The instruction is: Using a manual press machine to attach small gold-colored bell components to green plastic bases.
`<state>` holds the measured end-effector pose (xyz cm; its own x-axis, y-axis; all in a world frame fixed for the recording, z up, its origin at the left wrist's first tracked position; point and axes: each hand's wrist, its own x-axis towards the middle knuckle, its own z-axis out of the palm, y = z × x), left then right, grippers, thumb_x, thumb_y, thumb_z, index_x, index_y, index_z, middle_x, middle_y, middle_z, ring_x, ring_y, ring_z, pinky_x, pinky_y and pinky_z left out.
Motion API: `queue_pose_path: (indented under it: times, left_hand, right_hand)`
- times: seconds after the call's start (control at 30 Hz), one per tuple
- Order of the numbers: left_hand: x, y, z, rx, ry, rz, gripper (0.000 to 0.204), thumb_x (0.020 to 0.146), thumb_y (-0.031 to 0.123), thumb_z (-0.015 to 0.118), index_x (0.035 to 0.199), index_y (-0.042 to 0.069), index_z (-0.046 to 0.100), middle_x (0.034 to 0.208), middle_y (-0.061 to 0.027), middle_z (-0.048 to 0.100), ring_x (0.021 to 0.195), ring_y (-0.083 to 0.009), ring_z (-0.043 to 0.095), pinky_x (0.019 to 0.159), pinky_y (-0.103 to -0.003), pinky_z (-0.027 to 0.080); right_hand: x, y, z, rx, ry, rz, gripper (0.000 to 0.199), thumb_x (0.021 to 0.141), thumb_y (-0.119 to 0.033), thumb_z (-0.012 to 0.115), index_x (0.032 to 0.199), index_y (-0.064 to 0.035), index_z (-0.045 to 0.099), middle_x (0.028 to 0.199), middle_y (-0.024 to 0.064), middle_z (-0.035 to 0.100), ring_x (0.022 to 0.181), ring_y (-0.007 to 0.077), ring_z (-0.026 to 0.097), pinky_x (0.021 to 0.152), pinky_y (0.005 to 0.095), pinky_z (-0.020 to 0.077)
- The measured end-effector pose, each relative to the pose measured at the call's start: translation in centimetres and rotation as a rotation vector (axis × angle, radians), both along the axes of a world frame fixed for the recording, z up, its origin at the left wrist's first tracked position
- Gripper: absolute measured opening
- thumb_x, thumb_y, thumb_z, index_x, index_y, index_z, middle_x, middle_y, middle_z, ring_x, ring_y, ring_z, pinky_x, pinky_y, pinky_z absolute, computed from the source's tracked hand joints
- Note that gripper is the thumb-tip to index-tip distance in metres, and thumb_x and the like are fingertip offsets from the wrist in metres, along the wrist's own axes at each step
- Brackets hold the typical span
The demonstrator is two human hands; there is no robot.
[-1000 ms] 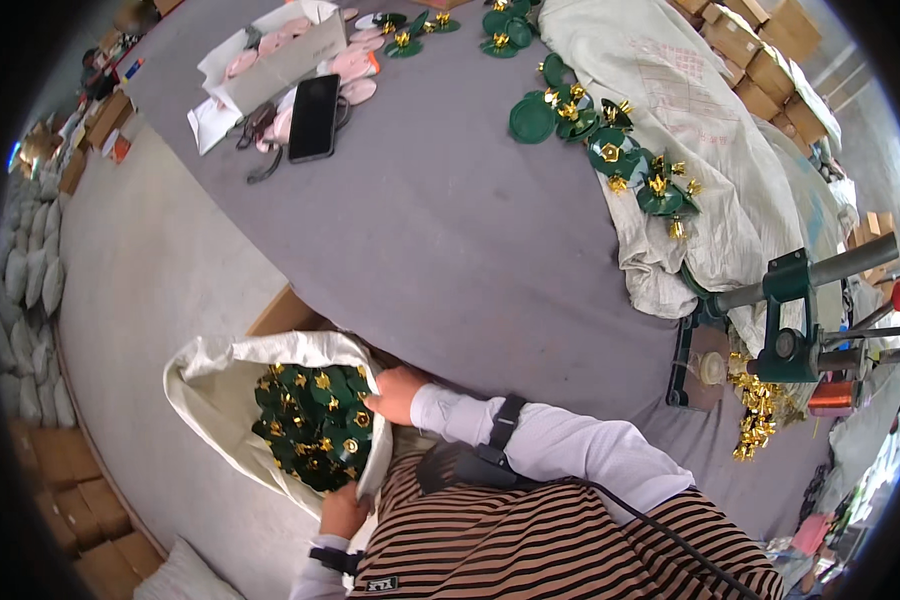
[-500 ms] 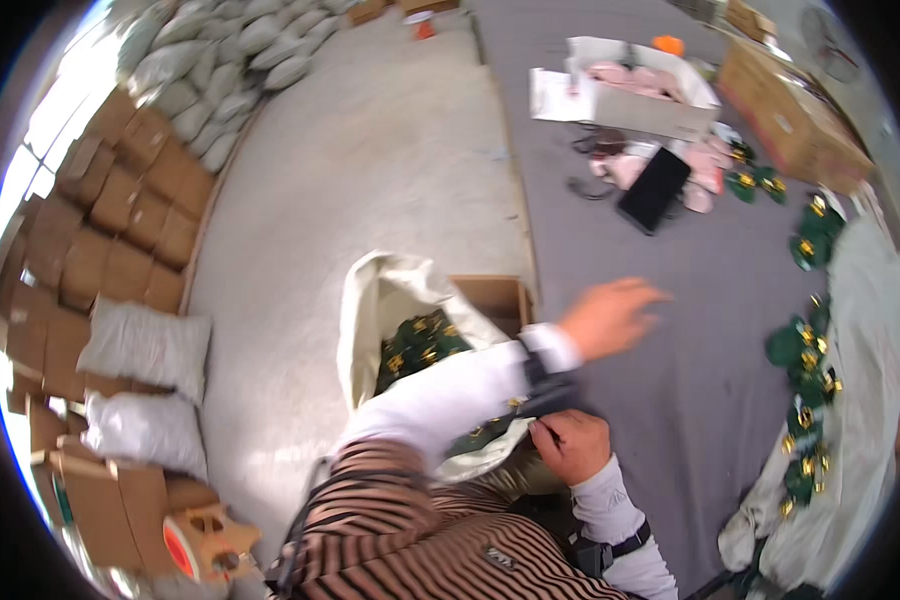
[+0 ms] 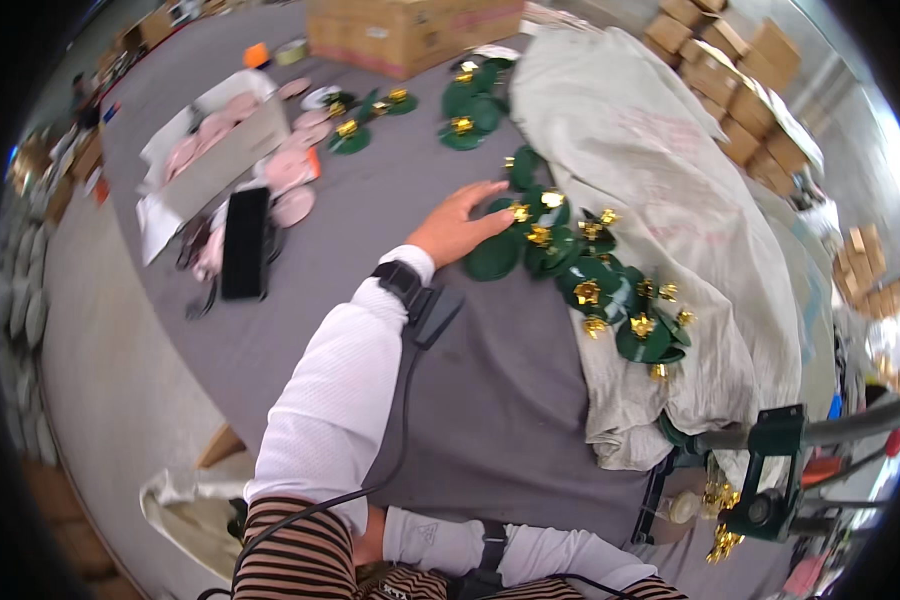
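My left hand (image 3: 460, 228) reaches over the grey-covered table with thumb and fingers apart. Its fingertips are at the edge of a dark green round disc (image 3: 492, 258) that has a shiny gold fitting; whether they touch cannot be made out. More such green pieces (image 3: 642, 338) lie in a cluster to the right, partly on a pale cloth sack (image 3: 660, 190). Low in the view, my right forearm crosses toward the left. Only a bit of my right hand (image 3: 370, 538) shows, its fingers hidden behind my left sleeve. An open sack (image 3: 175, 505) with green pieces inside stands at the lower left.
A white box of pink pieces (image 3: 220, 143) and a black phone-like device (image 3: 245, 245) lie on the table's left. A cardboard box (image 3: 410, 35) stands at the far edge. At the lower right is a green metal machine part (image 3: 775, 465) beside hanging gold fittings (image 3: 722, 535).
My view has swung right, toward the green pieces. My left hand has moved from above the open sack's side across to the cluster. My right hand, earlier at the sack's rim, is now mostly hidden.
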<state>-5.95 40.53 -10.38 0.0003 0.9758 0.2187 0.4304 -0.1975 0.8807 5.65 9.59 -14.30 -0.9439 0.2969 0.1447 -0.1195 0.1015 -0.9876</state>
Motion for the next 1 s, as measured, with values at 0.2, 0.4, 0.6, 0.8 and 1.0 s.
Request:
queue_pose_path:
  times: [0.2,0.4,0.6,0.8,1.0]
  left_hand:
    - [5.1,-0.4,-1.0,0.026,0.154,-0.309,0.045,0.081,0.03,0.072,0.119,0.007,0.062,0.122,-0.0115,0.06,0.118,-0.025,0.054,0.103,-0.034,0.04]
    - [4.9,0.5,4.4,-0.266,-0.156,-0.133,0.036,0.086,0.026,0.069,0.111,0.001,0.065,0.105,-0.0105,0.066,0.104,-0.0202,0.06,0.095,-0.032,0.045]
    - [1.1,12.0,-2.3,0.369,0.234,0.431,0.054,0.076,0.037,0.076,0.11,-0.003,0.065,0.092,-0.0138,0.07,0.087,-0.0257,0.067,0.08,-0.035,0.052]
    - [2.2,14.0,0.8,-0.027,-0.118,0.165,0.069,0.08,0.059,0.067,0.095,-0.008,0.069,0.083,-0.0172,0.068,0.077,-0.0208,0.063,0.077,-0.031,0.049]
    - [-2.4,19.4,1.5,0.151,0.782,0.729,0.057,0.07,0.06,0.069,0.11,0.019,0.072,0.132,-0.0127,0.053,0.126,-0.0359,0.043,0.104,-0.05,0.034]
  right_hand:
    - [-0.3,-2.3,-4.5,-0.097,0.173,0.169,0.035,0.082,-0.03,0.061,0.108,-0.006,0.06,0.116,0.0188,0.059,0.107,0.0357,0.054,0.089,0.0431,0.0422]
    - [-1.1,-3.4,-7.5,0.457,0.121,0.233,0.023,0.086,-0.025,0.06,0.091,-0.0041,0.068,0.085,0.0104,0.067,0.076,0.0246,0.063,0.065,0.0382,0.051]
    - [-2.2,-1.3,-5.8,0.238,0.157,0.189,0.022,0.087,-0.024,0.06,0.093,-0.004,0.068,0.086,0.009,0.067,0.076,0.0226,0.062,0.066,0.0364,0.0507]
    - [6.0,-0.3,-5.6,-0.138,0.101,0.055,0.02,0.089,-0.021,0.059,0.095,-0.004,0.068,0.087,0.0074,0.067,0.077,0.0202,0.062,0.066,0.0342,0.0502]
    - [8.7,0.6,-4.7,-0.514,0.116,-0.095,0.019,0.09,-0.019,0.059,0.097,-0.004,0.068,0.088,0.0058,0.067,0.077,0.0178,0.061,0.067,0.0321,0.0497]
